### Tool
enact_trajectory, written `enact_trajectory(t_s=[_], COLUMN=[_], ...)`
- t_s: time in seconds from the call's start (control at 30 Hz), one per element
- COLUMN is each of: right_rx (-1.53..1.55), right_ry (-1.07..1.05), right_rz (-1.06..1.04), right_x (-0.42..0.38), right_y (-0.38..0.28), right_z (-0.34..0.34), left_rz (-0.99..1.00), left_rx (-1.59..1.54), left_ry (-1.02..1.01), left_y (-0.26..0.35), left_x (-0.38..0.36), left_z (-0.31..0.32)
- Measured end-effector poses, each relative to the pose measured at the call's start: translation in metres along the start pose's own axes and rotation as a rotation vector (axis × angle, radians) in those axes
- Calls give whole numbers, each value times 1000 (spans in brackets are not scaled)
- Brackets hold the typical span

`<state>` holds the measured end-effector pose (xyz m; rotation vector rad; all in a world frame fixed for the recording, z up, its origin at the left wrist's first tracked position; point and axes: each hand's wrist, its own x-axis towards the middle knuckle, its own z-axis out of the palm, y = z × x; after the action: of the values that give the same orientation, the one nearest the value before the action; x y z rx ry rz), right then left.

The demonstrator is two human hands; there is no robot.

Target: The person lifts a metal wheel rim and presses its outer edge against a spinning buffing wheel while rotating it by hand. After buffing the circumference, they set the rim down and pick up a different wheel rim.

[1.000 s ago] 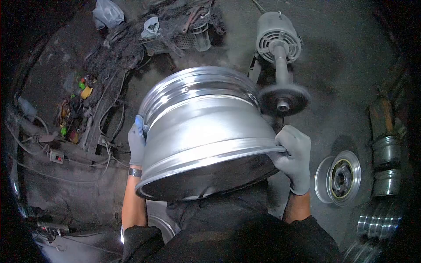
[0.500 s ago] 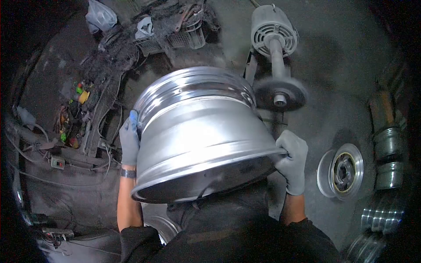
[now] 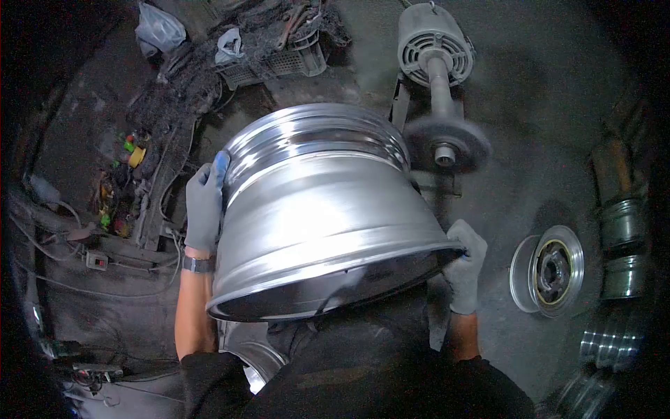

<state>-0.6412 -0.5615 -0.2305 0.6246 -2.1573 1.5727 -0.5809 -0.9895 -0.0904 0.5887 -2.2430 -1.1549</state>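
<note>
A large silver wheel rim [image 3: 321,202] is held up in front of my chest, its wide open end tilted down toward me. The upper band shines like a mirror, while the lower barrel looks duller. My left hand [image 3: 204,206], in a grey glove with blue at the fingertips, grips the rim's left side near the upper lip. On the lower right, my gloved right hand [image 3: 466,265] has its fingers curled round the edge of the wide lip. Just beyond the rim's upper right side is a blurred buffing wheel [image 3: 471,140] on a motor shaft.
The grey motor [image 3: 434,42] stands at the back right. Another wheel rim [image 3: 551,271] is on the floor at right, with several more rims [image 3: 621,276] stacked along the edge. A plastic crate [image 3: 276,68] holds tools and dark fibres. Cables [image 3: 91,293] run across the left floor.
My left hand has slid up along the rim's side. My right hand has shifted slightly down and right at the lip, and the rim has turned a little.
</note>
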Motion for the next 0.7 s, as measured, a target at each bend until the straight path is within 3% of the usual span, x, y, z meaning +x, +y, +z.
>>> enact_trajectory(t_s=[0.13, 0.23, 0.37, 0.43, 0.57, 0.63, 0.7], right_rx=[88, 85, 58, -51, -145, -220, -288], right_ry=[108, 47, 67, -130, -405, -435, -456], right_rz=[-23, 100, 99, 40, -398, -447, -502], right_x=[-8, -14, -10, 12, 89, 95, 99], right_y=[10, 21, 14, -2, -103, -117, -119], right_z=[13, 10, 10, -4, -9, -3, 1], left_rz=[37, 2, -10, 0, 9, 129, 236], left_rx=[90, 98, 192, 139, 99, 11, 53], left_ry=[-17, -19, -107, -69, -20, 3, 35], left_y=[9, 34, 23, 19, 3, 5, -32], left_x=[6, 2, 7, 4, 1, -9, -13], left_z=[3, 13, 3, 4, 6, 5, -5])
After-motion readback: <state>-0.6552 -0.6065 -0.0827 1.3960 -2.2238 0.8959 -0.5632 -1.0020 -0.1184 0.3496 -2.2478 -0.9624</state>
